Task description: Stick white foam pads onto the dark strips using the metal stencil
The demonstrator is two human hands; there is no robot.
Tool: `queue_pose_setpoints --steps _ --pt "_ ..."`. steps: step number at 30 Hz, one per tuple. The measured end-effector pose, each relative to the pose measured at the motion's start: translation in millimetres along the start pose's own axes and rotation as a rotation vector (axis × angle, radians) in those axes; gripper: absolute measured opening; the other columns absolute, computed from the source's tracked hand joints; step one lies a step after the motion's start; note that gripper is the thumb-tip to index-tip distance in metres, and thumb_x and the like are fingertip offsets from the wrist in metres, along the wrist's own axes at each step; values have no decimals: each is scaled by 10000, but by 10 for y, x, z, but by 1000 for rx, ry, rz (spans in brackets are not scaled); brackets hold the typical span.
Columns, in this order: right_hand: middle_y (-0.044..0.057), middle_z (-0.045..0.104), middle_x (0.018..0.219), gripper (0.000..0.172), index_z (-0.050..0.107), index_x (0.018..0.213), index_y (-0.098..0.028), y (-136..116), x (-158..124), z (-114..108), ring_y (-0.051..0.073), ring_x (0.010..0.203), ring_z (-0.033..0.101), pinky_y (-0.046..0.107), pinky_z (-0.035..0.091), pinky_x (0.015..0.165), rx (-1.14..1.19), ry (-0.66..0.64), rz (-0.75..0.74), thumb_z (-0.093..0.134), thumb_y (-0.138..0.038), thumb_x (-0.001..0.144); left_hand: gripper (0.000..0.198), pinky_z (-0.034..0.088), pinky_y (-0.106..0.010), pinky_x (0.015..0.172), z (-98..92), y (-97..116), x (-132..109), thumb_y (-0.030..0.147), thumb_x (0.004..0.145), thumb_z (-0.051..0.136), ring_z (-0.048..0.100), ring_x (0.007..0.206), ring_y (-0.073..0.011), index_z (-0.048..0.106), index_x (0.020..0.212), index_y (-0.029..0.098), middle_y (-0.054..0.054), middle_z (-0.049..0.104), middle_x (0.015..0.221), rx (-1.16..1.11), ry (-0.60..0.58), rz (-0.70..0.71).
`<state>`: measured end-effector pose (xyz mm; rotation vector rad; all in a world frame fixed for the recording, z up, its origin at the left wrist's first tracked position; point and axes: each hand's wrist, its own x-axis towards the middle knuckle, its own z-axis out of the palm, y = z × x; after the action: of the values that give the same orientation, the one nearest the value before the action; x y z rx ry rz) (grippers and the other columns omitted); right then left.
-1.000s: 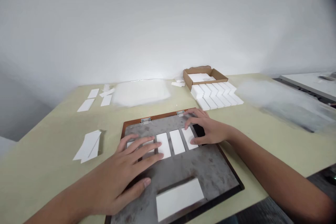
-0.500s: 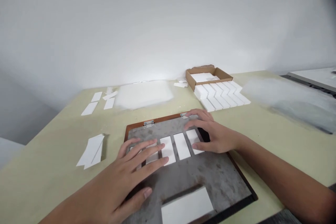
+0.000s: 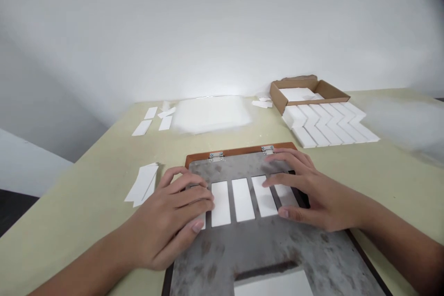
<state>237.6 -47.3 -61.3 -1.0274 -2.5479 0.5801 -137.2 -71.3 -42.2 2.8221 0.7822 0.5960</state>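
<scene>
Both hands lie flat, holding nothing, on the plate (image 3: pixel 263 240): left hand (image 3: pixel 169 222) covers the leftmost strips (image 3: pixel 220 203), right hand (image 3: pixel 312 194) the rightmost.

I count two hands: the left hand (image 3: pixel 169 222) at 7 o'clock and the right hand (image 3: pixel 312 194) at 4 o'clock. There is one grey metal plate (image 3: pixel 263 245), with two hinges (image 3: pixel 216 156) on its 12 o'clock edge. Of the white strips (image 3: pixel 243 199) in its slots, three are in full view, a fourth is half under the right hand, and a sliver of a fifth shows under the left. I see one wide white card (image 3: pixel 274 284) at 6 o'clock. One cardboard box (image 3: pixel 329 89) sits at 1 o'clock, with two rows of white blocks (image 3: pixel 329 125) beside it, too merged to number. There are four or five loose strips (image 3: pixel 142 127) at 11 o'clock and one small pile (image 3: pixel 142 184) at 9 o'clock.
</scene>
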Motion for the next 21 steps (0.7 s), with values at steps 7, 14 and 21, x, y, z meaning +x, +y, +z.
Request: queue_pose_setpoints --steps 7,14,21 --pt "60 370 1652 584 534 1508 -432 14 -30 -13 420 1596 242 674 323 1274 35 38 -13 719 -529 962 433 269 -522 1158 28 3 -10 169 928 537 568 1292 -331 602 1354 217 -91 719 1324 50 -59 40" --pt "58 366 1654 592 514 1510 -427 38 -43 22 397 1596 256 642 360 1269 40 48 -31 725 -504 962 318 380 -501 976 -23 -40 -61 152 898 484 629 1028 -297 614 1181 218 -90 736 1061 42 159 -11" --pt "59 453 1611 562 572 1479 -430 69 -49 54 414 1553 353 637 437 1216 29 93 -4 736 -498 946 277 337 -501 947 -89 -126 -79 147 956 438 634 978 -285 681 1053 240 -41 747 909 74 54 -61"
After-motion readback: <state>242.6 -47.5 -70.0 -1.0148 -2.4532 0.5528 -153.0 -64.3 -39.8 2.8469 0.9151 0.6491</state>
